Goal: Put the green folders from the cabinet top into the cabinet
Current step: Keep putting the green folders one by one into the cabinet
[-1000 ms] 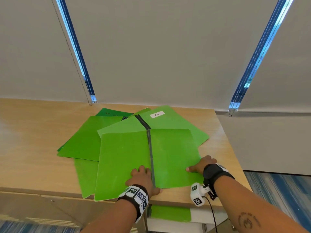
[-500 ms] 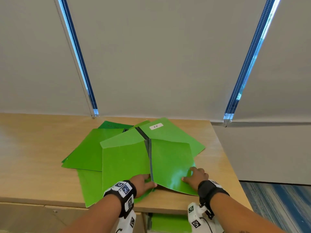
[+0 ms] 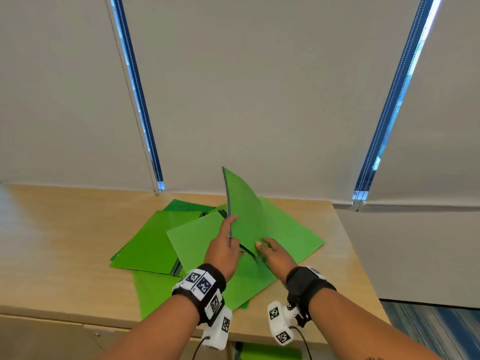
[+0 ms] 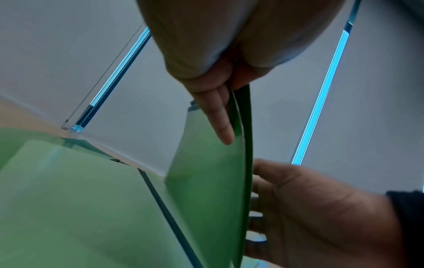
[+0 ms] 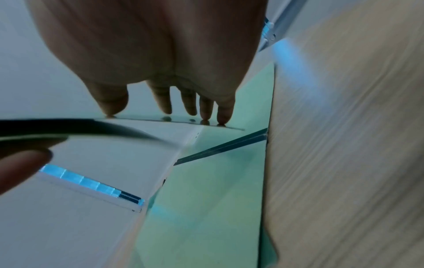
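Several green folders [image 3: 153, 242] lie fanned out in a loose pile on the wooden cabinet top [image 3: 65, 242]. One green folder [image 3: 246, 211] stands folded shut and nearly upright above the pile. My left hand [image 3: 226, 240] holds it by its dark spine edge, the index finger stretched along the left cover [image 4: 206, 181] and the thumb on the far side. My right hand [image 3: 272, 253] touches the folder's right cover low down with straight fingertips [image 5: 224, 112]. The flat folders [image 5: 218, 190] show beneath in the right wrist view.
Closed grey roller blinds [image 3: 259, 100] hang right behind the cabinet top, with bright window gaps [image 3: 135, 100] and a bead chain. The top's right edge [image 3: 363, 268] drops to blue carpet. Below the front edge, green folders [image 3: 270, 352] show inside the cabinet.
The top folder lay open and flat a second ago. Both hands have since folded its two covers together and raised it off the pile to near upright.
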Demonstrator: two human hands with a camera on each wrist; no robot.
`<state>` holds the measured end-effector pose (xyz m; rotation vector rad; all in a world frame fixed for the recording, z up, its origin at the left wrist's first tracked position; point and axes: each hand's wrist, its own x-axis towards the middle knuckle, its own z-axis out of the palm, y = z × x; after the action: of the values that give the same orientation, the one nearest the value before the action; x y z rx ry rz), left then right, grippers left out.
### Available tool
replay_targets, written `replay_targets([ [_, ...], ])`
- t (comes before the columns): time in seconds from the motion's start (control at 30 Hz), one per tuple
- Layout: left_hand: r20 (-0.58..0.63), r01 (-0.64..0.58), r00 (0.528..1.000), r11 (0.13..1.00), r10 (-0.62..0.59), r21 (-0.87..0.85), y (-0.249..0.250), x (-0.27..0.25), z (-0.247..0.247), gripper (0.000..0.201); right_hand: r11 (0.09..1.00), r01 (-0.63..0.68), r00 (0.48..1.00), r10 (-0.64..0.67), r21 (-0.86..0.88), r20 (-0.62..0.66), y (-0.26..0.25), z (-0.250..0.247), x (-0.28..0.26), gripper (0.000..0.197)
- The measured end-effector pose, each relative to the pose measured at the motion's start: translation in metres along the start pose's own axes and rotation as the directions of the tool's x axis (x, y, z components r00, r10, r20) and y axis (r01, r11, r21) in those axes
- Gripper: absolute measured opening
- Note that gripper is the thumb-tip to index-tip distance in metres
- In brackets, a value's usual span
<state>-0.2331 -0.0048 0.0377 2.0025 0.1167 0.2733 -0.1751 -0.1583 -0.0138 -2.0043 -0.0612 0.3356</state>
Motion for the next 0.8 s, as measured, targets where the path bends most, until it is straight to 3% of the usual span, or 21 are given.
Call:
replay_targets([
  [0.1,-0.02,0.006,1.0,0.978,-0.01,-0.209,0.014,-0.004,-0.006,0.046,0.987,-0.108,0.987,0.121,0.118,-0.104,-0.002,-0.01,0.007,0.089],
  [0.2,0.046,0.041,0.999,0.95,-0.028,-0.31,0.007,-0.011,-0.013,0.049,0.943,-0.215,0.946,0.266,0.256,-0.187,0.018,-0.031,0.025,0.109],
  [0.27,0.119,0.078,0.992,0.938,-0.04,-0.338,-0.005,-0.017,-0.017,0.051,0.901,-0.255,0.931,0.327,0.349,-0.164,0.046,-0.043,0.041,0.117],
  [0.3,0.153,0.09,0.987,0.944,-0.043,-0.319,-0.011,-0.02,-0.02,0.053,0.866,-0.26,0.928,0.346,0.426,-0.137,0.054,-0.048,0.042,0.105],
  [0.37,0.198,0.076,0.979,0.98,-0.038,-0.187,-0.024,-0.027,-0.025,0.059,0.805,-0.217,0.944,0.317,0.551,-0.091,0.046,-0.055,0.026,0.054],
  [0.4,0.21,0.058,0.977,0.993,-0.035,-0.102,-0.031,-0.029,-0.027,0.064,0.795,-0.199,0.953,0.292,0.574,-0.075,0.039,-0.057,0.016,0.037],
  [0.43,0.217,0.046,0.976,0.998,-0.035,-0.044,-0.037,-0.03,-0.029,0.07,0.793,-0.173,0.961,0.266,0.584,-0.076,0.035,-0.059,0.011,0.033],
  [0.5,0.191,0.094,0.977,0.995,-0.09,-0.011,-0.047,-0.03,-0.028,0.084,0.784,-0.132,0.974,0.216,0.607,-0.068,0.037,-0.06,0.011,0.039],
  [0.57,0.093,0.199,0.976,0.98,-0.195,-0.027,-0.055,-0.022,-0.026,0.085,0.769,-0.114,0.982,0.185,0.629,-0.047,0.04,-0.06,0.014,0.046],
  [0.67,0.022,0.258,0.966,0.966,-0.258,-0.008,-0.06,-0.003,-0.023,0.054,0.797,-0.078,0.993,0.112,0.599,-0.019,0.043,-0.062,0.014,0.054],
  [0.8,0.005,0.236,0.972,0.971,-0.235,-0.031,-0.059,0.011,-0.014,0.019,0.894,0.008,1.0,0.004,0.448,-0.027,0.041,-0.062,0.012,0.052],
])
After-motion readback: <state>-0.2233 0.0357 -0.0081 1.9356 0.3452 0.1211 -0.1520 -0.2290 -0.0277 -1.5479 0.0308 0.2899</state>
